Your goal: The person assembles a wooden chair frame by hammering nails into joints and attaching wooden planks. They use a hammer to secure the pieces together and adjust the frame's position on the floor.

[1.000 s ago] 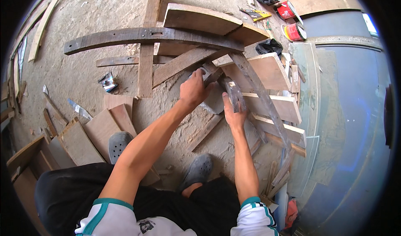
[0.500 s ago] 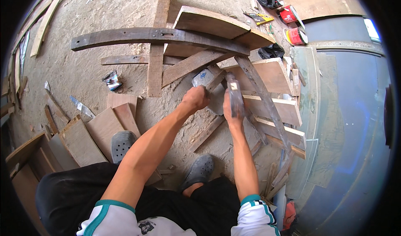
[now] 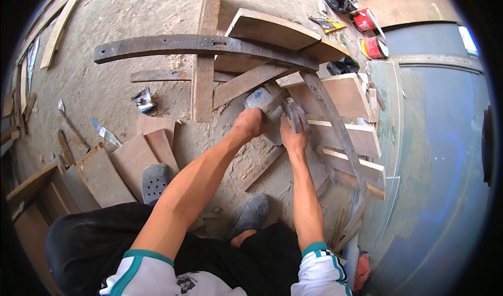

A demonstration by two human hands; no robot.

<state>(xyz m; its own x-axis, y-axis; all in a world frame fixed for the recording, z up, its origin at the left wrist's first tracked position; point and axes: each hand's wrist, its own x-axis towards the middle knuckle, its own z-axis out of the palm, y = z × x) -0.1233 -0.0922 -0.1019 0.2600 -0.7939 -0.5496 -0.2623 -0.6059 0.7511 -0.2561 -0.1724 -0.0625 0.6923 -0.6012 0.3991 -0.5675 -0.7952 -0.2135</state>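
Observation:
My left hand is closed around the lower end of a short wooden slat. Beneath that slat lies a pale grey block with blue marks. A dark grey, worn, block-like tool is gripped in my right hand; its exact kind is unclear. It leans against or just beside the slat, and I cannot tell whether they touch. Around both hands stands a wooden frame, with a dark curved rail, a slanting brace, a leg and several plywood slats.
Plywood offcuts lie by my left shoe. A crumpled foil packet and a saw-like blade are on the dusty floor. Red cans stand at the far right, near a yellow-black tool. Grey-blue panels line the right side.
The tool in my right hand has tipped from upright to slanting, its upper end now lower and nearer the slat. My left hand keeps its hold.

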